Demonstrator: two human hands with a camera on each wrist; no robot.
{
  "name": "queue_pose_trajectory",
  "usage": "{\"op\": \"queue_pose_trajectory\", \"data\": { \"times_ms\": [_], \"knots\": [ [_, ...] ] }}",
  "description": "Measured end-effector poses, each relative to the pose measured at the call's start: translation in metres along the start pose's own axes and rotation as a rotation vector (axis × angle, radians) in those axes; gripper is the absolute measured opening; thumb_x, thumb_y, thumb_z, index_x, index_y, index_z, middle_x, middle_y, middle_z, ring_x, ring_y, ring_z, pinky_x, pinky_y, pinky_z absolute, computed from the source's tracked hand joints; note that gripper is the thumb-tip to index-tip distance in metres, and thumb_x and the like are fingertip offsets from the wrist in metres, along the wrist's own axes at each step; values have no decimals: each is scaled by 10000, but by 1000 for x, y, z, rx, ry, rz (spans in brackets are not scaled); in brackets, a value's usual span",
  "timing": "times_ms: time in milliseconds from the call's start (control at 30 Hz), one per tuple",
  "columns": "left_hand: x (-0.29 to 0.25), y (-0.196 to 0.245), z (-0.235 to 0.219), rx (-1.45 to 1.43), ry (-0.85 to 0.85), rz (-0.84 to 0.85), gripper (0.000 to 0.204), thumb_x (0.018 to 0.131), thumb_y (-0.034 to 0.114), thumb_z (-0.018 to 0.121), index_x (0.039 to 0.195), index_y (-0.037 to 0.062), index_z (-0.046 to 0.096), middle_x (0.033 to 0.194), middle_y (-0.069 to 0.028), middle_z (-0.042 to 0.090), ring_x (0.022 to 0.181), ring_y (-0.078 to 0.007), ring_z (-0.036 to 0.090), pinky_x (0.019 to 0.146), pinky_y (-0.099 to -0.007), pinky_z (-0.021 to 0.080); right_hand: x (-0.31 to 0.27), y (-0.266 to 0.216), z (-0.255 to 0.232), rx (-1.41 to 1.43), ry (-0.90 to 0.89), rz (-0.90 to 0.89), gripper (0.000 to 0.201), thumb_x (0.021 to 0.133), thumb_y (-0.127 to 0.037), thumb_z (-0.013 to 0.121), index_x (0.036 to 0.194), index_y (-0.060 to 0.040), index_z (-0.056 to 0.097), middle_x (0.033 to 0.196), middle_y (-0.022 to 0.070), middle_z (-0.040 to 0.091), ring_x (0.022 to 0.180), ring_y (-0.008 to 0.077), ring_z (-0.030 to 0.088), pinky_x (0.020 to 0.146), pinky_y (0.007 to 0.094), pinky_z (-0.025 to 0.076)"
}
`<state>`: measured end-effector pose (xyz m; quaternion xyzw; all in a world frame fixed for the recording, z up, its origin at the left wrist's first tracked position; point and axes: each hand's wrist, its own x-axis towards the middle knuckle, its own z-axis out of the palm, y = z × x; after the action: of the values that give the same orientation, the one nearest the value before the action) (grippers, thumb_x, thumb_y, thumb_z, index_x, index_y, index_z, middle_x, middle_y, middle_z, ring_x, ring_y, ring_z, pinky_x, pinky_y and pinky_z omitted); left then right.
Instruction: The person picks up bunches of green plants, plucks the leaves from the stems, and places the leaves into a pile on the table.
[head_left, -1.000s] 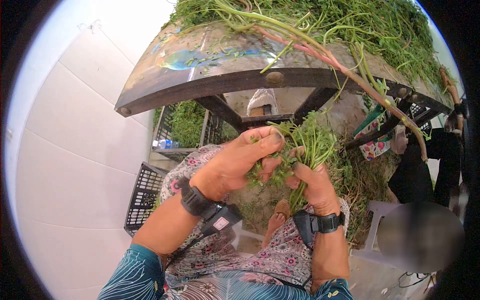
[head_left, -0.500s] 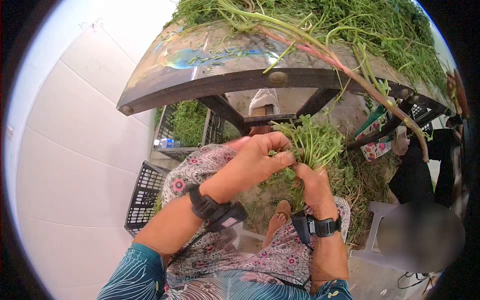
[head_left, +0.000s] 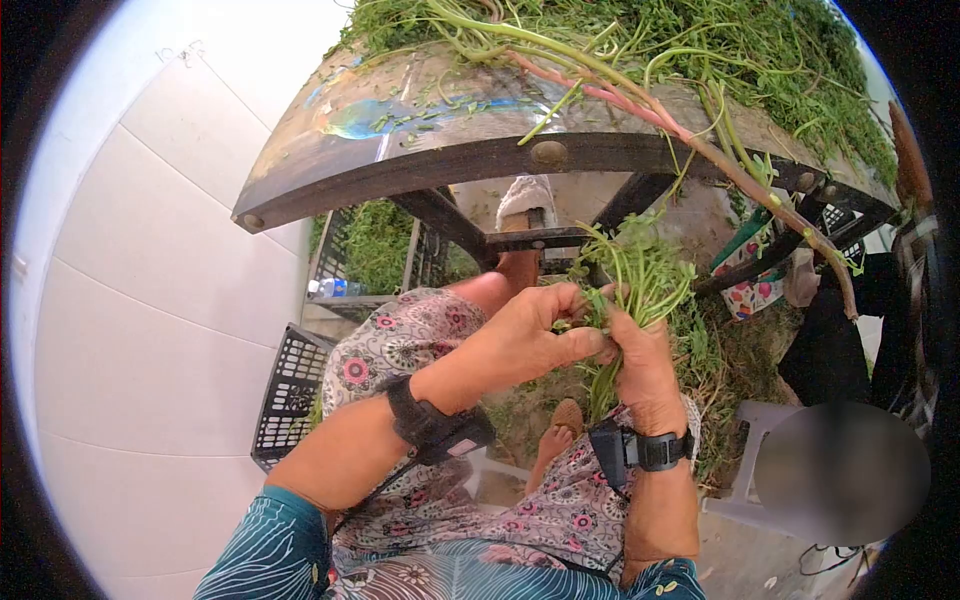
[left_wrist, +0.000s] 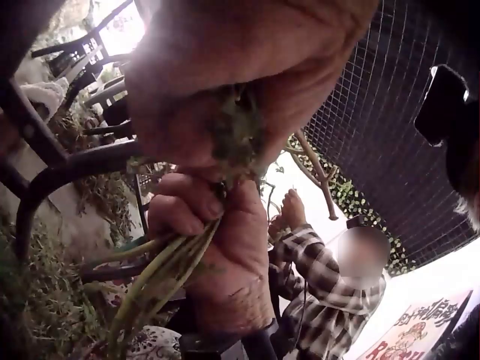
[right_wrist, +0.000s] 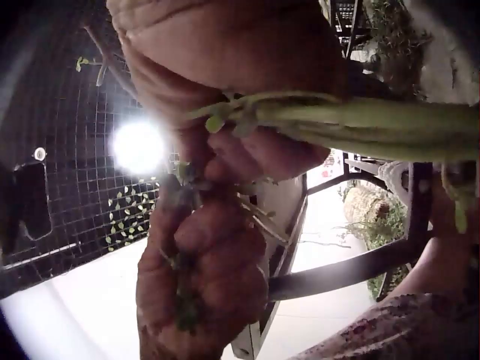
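A bunch of leafy green stems (head_left: 645, 270) is gripped in my right hand (head_left: 645, 370), over my lap. Its leafy tops fan out above the fist and the stems hang below. My left hand (head_left: 530, 335) meets the right hand at the bunch, thumb and fingers pinching leafy bits. In the left wrist view, long stems (left_wrist: 161, 277) come out of the right fist. In the right wrist view, thick green stems (right_wrist: 360, 124) cross under the right hand, and small leaves (right_wrist: 187, 307) show in the curled left fingers.
A table (head_left: 400, 180) ahead carries a heap of greens (head_left: 700, 50), with a long reddish stem (head_left: 720, 165) hanging over its edge. Black crates (head_left: 290, 395) stand at the left, one with greens inside. Another person in a checked shirt (left_wrist: 334, 281) is nearby.
My left hand has moved right and up to the right hand, its thumb now against the bunch. The right hand has shifted slightly right, still gripping the stems.
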<state>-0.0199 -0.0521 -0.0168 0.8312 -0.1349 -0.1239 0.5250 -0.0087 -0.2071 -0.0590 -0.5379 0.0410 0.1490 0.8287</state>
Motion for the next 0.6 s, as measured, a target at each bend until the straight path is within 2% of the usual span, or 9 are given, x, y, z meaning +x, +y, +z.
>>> {"op": "queue_pose_trajectory", "data": {
  "times_ms": [133,233,333,433,533,600],
  "knots": [
    [0,2,-1,9,85,-58,213,810,173,566,956,16,560,821,-36,559,758,-128,501,727,-271,415,-2,1,2,-20,-69,-15,175,802,-194,594,936,-92,546,694,-28,523,556,62,450,477,213,344],
    [2,-4,0,-318,78,-108,202,837,169,549,993,40,557,828,-5,559,736,-90,509,659,-232,428,-2,2,2,76,-45,-36,193,823,-212,581,959,-85,531,695,-18,520,527,66,435,460,214,335],
    [1,5,-6,-654,46,-321,200,859,170,535,1031,67,542,834,27,553,697,-45,505,549,-185,418,3,6,-3,194,-32,-12,185,832,-226,581,931,-81,526,685,-15,506,521,62,403,458,213,317],
    [2,0,-6,-805,96,-344,99,860,163,533,920,85,528,710,32,498,615,-56,467,454,-200,368,11,12,-7,327,27,40,156,844,-222,571,869,-82,508,679,-15,477,519,62,376,455,214,302],
    [4,-6,-13,-887,23,-318,85,864,180,538,887,101,517,715,22,505,626,-61,472,442,-207,359,22,13,-22,536,67,69,141,854,-189,558,828,-98,454,675,-10,429,520,71,360,462,221,293],
    [4,-5,-15,-910,30,-305,164,859,189,546,984,84,530,783,18,546,592,-49,478,423,-190,369,30,23,-38,609,55,59,140,834,-175,577,846,-85,471,680,-3,464,523,74,371,459,220,305]
  ]
}}
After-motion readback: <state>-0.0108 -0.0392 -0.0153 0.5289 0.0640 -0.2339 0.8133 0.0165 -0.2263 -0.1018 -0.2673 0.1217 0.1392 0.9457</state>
